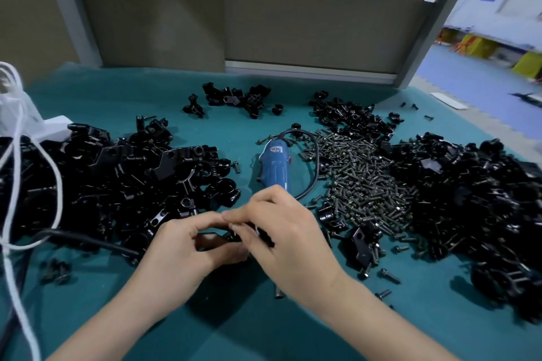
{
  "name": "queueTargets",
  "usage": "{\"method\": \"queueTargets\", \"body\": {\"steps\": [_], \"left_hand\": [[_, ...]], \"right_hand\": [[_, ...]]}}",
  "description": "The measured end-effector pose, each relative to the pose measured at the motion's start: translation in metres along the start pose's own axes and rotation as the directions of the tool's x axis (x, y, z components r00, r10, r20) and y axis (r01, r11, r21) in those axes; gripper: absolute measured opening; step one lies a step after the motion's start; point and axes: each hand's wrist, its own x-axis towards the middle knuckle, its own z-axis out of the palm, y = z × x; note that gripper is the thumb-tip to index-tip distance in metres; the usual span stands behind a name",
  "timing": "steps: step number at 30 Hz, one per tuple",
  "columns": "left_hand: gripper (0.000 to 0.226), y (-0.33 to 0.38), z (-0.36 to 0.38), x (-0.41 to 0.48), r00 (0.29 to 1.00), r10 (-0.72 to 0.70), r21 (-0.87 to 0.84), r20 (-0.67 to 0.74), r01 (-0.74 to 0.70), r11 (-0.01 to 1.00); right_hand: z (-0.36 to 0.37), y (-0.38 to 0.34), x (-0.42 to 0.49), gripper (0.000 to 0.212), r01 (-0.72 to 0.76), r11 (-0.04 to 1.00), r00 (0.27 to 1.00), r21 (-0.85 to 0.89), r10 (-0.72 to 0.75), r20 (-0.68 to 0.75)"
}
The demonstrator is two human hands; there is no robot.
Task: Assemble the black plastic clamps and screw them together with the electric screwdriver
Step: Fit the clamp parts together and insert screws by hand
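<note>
- Two hands are counted, both on one clamp [214,239], which is held just over the mat [234,331] at front centre.
- Left hand [181,252]: its fingers are curled round the clamp's left side, thumb on top.
- Right hand [284,231]: its fingertips are bunched together and pinched on the clamp's right end.
- One blue screwdriver [274,167] is laid flat just behind the hands, untouched.
- One heap of screws [360,182] is piled right of it, with strays scattered around.
- Black parts are dumped in four heaps: left heap [117,179], right heap [484,199], and two smaller back heaps [234,98].
- Only one container is spotted, a white bag [17,114] at far left. What's inside can't be told.
</note>
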Motion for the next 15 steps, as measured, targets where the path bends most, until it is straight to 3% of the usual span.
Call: {"method": "queueTargets", "body": {"steps": [3, 8, 11, 13, 15], "left_hand": [[0.029, 0.001, -0.001, 0.0, 1.0, -0.004, -0.046, 0.016, 0.004, 0.999], [0.026, 0.0, -0.001, 0.0, 1.0, -0.018, -0.013, -0.007, 0.018, 1.0], [0.03, 0.0, -0.001, 0.0, 1.0, -0.025, -0.009, 0.0, 0.025, 1.0], [0.026, 0.001, 0.0, -0.001, 0.999, -0.047, -0.063, -0.003, 0.046, 0.997], [0.036, 0.001, 0.002, -0.001, 0.994, -0.104, -0.155, -0.018, 0.1, 0.983]], "right_hand": [[0.002, 0.001, -0.003, 0.017, 0.081, 0.993, 0.996, -0.087, -0.079, 0.034], [0.001, 0.003, -0.002, 0.011, -0.054, 0.998, 0.995, -0.027, 0.056, 0.084], [-0.003, 0.001, 0.003, 0.016, -0.065, 0.998, 0.979, -0.012, 0.066, 0.192], [-0.011, 0.002, 0.006, 0.022, -0.089, 0.996, 0.958, 0.025, 0.078, 0.277], [-0.025, 0.015, 0.01, 0.026, -0.124, 0.991, 0.963, 0.055, 0.107, 0.247]]}}
